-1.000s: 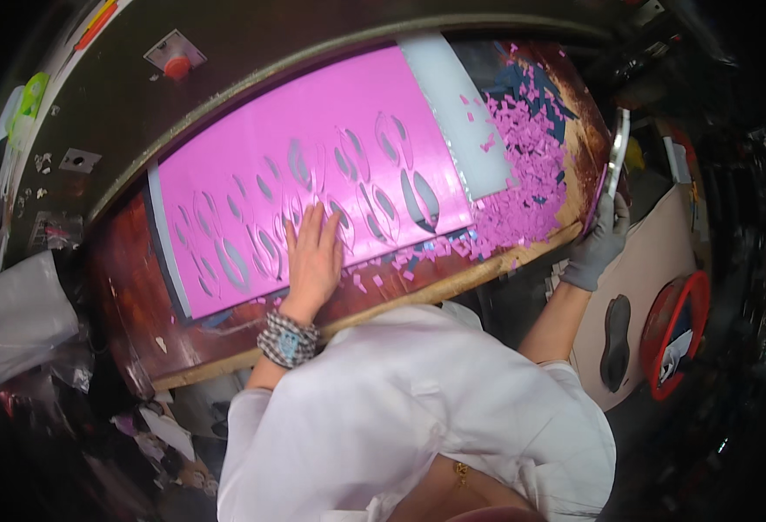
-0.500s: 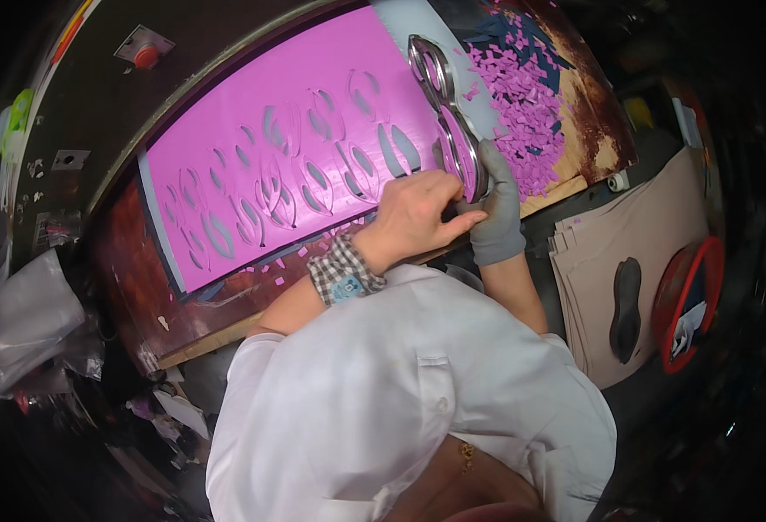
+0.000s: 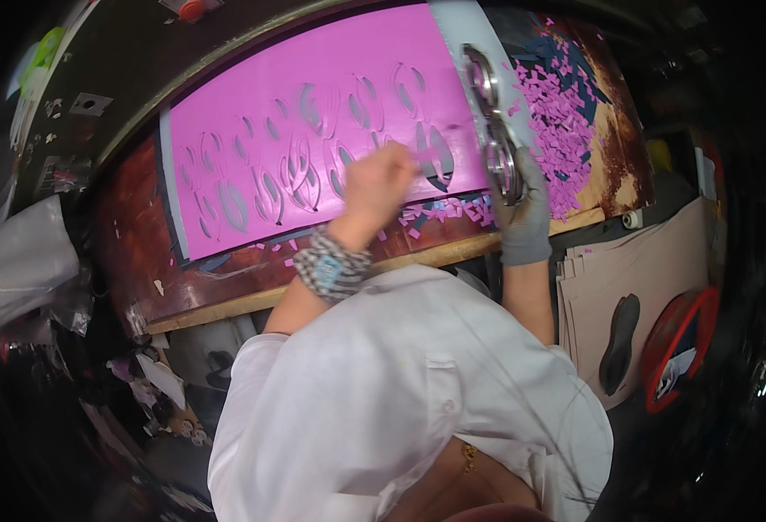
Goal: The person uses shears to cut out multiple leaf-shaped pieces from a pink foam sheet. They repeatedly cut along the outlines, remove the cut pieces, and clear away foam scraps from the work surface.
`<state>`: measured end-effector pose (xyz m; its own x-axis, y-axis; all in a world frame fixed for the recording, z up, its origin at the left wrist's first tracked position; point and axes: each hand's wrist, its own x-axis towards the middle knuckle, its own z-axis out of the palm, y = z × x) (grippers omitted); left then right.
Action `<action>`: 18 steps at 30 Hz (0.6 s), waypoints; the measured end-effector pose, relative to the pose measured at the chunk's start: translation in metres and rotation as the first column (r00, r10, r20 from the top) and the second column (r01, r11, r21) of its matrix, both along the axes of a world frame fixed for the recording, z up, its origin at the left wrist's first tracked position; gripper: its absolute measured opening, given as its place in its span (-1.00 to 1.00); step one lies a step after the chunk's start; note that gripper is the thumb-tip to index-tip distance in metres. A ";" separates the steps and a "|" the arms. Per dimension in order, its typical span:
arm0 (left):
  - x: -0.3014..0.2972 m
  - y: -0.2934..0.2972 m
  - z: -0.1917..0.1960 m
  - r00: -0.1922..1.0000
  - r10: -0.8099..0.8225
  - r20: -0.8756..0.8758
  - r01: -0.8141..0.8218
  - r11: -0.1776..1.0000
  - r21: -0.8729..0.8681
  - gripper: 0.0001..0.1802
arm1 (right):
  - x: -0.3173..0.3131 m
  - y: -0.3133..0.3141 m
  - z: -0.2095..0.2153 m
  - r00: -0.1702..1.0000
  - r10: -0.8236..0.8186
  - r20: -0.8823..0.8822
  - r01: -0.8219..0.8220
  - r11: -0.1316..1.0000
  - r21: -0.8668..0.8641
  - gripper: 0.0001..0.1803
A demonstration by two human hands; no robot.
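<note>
My right hand [image 3: 526, 209], in a grey glove, grips the near end of a long, narrow-waisted steel cutting die [image 3: 492, 113]. The die stands along the right edge of a bright purple sheet [image 3: 313, 70]. Rows of leaf-shaped cut-outs and slits run across the sheet, and a grey-blue board [image 3: 457, 22] shows beneath it. My bare left hand [image 3: 378, 184] is over the sheet's near edge, left of the die. Motion blurs its fingers, so whether they hold anything cannot be made out. A checked cuff [image 3: 335, 261] wraps that wrist.
Purple scraps [image 3: 558, 130] are heaped right of the die, with dark offcuts among them. A dark machine with a red button [image 3: 193, 9] spans the far left. At the right lie beige sheets [image 3: 587, 283], a black sole-shaped piece [image 3: 619, 344] and a red-rimmed container [image 3: 713, 322].
My left hand has come away from the die toward the left. My right hand still holds the die. The whole view has shifted, so the bench sits farther right.
</note>
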<state>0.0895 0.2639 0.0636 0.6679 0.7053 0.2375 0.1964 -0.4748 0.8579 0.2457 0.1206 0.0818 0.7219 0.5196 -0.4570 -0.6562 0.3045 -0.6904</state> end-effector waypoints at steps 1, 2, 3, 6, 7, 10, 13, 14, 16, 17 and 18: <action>-0.012 0.014 -0.003 0.982 0.144 -0.120 -0.169 0.959 -0.228 -0.82 | 0.009 -0.001 -0.003 0.964 0.056 0.260 -0.005 0.981 -0.194 -0.61; -0.023 0.024 -0.007 0.984 0.172 0.035 -0.143 0.900 -0.411 -0.79 | 0.018 -0.002 -0.006 0.843 0.157 0.514 0.049 0.930 -0.365 -0.61; -0.032 0.029 -0.011 0.968 0.228 0.101 -0.117 0.774 -0.622 -0.75 | 0.026 -0.003 -0.007 0.671 0.317 0.670 0.137 0.835 -0.532 -0.60; -0.046 0.015 -0.027 0.934 0.327 0.147 -0.003 0.417 -0.909 -0.67 | 0.040 -0.005 -0.010 0.090 0.833 0.547 0.558 0.413 -0.720 -0.56; -0.044 0.006 -0.032 0.923 0.324 0.208 0.093 0.336 -0.937 -0.64 | 0.038 -0.006 -0.009 0.069 0.799 0.598 0.471 0.502 -0.725 -0.57; -0.041 -0.018 -0.038 0.972 0.229 0.059 0.014 0.192 -0.981 -0.63 | 0.004 -0.018 -0.002 0.195 0.700 0.687 0.248 0.643 -0.725 -0.62; -0.046 -0.020 -0.032 0.996 -0.056 -0.075 -0.060 0.231 -0.971 -0.58 | -0.043 -0.031 0.001 0.519 0.807 0.281 -0.385 0.514 -0.766 -0.76; -0.050 -0.015 -0.028 0.960 -0.227 -0.163 -0.086 0.313 -0.946 -0.57 | -0.053 -0.031 -0.002 0.624 0.776 0.089 -0.596 0.547 -0.588 -0.76; -0.057 -0.005 -0.020 0.908 -0.282 -0.311 -0.055 0.655 -0.754 -0.62 | -0.068 -0.027 -0.011 0.718 0.656 -0.232 -0.696 0.669 -0.262 -0.75; -0.059 -0.001 -0.017 0.928 -0.171 -0.331 -0.028 0.854 -0.520 -0.67 | -0.072 -0.021 -0.019 0.772 0.561 -0.301 -0.620 0.768 -0.160 -0.73; -0.059 0.002 -0.014 0.946 -0.060 -0.317 -0.018 0.971 -0.238 -0.71 | -0.076 -0.016 -0.026 0.801 0.462 -0.381 -0.521 0.851 -0.065 -0.72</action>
<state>0.0305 0.2663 0.0500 0.6959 0.6997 -0.1617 0.4712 -0.2748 0.8381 0.1698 0.1042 0.0562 0.1734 0.6611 -0.7300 -0.8874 -0.2167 -0.4069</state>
